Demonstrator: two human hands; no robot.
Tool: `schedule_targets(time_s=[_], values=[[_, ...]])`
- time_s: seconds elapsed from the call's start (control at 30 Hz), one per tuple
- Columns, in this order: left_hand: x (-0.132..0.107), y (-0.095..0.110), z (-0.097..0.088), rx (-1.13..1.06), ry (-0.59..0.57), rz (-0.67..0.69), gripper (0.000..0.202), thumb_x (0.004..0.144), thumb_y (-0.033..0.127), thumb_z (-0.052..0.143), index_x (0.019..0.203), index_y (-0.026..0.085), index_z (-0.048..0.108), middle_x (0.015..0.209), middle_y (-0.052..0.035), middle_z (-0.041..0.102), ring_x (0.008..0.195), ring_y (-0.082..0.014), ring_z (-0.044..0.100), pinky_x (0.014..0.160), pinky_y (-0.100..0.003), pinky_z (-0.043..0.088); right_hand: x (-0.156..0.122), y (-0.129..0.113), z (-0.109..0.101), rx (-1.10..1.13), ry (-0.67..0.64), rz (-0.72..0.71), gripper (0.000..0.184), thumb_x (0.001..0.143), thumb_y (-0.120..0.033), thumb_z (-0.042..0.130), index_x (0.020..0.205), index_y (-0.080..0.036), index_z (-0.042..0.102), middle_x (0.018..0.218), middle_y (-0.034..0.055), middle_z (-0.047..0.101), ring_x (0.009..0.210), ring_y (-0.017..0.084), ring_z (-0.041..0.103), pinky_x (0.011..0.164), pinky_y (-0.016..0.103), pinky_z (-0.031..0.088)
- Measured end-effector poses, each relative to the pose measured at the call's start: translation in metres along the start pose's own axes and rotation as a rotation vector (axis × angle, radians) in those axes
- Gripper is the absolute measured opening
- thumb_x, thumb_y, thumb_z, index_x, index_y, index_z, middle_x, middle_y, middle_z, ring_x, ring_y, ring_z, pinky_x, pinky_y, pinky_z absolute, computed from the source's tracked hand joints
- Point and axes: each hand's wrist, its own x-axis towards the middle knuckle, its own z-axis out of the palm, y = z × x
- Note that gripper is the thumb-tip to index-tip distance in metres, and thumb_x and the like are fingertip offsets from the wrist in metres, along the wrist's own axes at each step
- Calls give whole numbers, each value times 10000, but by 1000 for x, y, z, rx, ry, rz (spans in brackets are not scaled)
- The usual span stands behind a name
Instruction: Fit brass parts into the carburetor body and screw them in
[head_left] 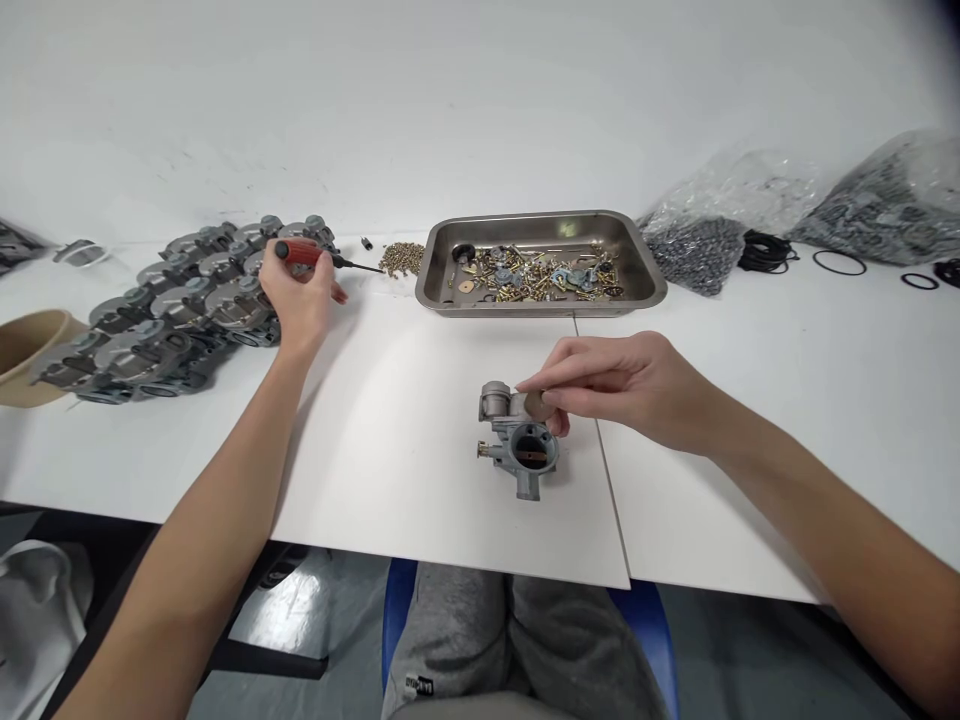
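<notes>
Because the carburetor body (519, 445) was cast metal, we judged it stiff, fairly heavy for its bulk and unlikely to give under the fingers — though its small brass fittings and the plate in its bore looked easier to damage. It stood on the white table (420, 420) just in front of us, near the edge, and its flat sides and the raised boss at its top seemed the soundest places to grip. Our right hand (622, 385) rested at that top, fingers half curled and pinching lightly there. Our left hand (300, 295) was off to the side, clenched around a red-handled screwdriver (315, 254) beside the stacked grey castings (172, 310), with the steel tray (540, 262) of small brass parts beyond.
</notes>
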Motion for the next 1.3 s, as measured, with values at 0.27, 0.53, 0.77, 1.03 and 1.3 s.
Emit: schedule_targets(time_s=[0.27,0.53,0.77,1.03,1.3], values=[[1,-4,1,34,5,-26,308,824,413,616,961,185,460,813,22,507,419,-23,463,403,-231,438,-3,-4,1,-58,78,-3,120,785,-296,753,871,-213,761,828,42,686,703,180,691,617,325,599],[3,-7,1,25,11,-36,354,796,480,603,952,196,460,805,3,529,418,-49,482,406,-226,437,-2,-5,2,-205,102,-69,114,760,-294,772,848,-222,781,816,53,711,758,189,665,686,338,569],[2,-7,0,45,6,-42,329,806,452,611,958,198,466,819,8,523,445,-51,492,426,-243,453,-6,-10,8,-146,47,-16,95,776,-274,754,852,-233,794,854,54,709,779,184,684,696,320,585],[1,-4,0,52,1,-37,294,811,417,603,964,206,465,836,12,526,428,-46,474,403,-260,447,-9,-9,16,-209,26,-5,113,810,-263,706,872,-233,794,847,59,717,764,183,655,670,315,537],[0,0,1,60,4,-16,241,809,326,605,938,180,464,789,25,484,419,-40,448,379,-267,463,-8,-5,14,-365,12,-79,145,783,-190,679,854,-238,796,831,35,709,660,122,575,573,255,449]])
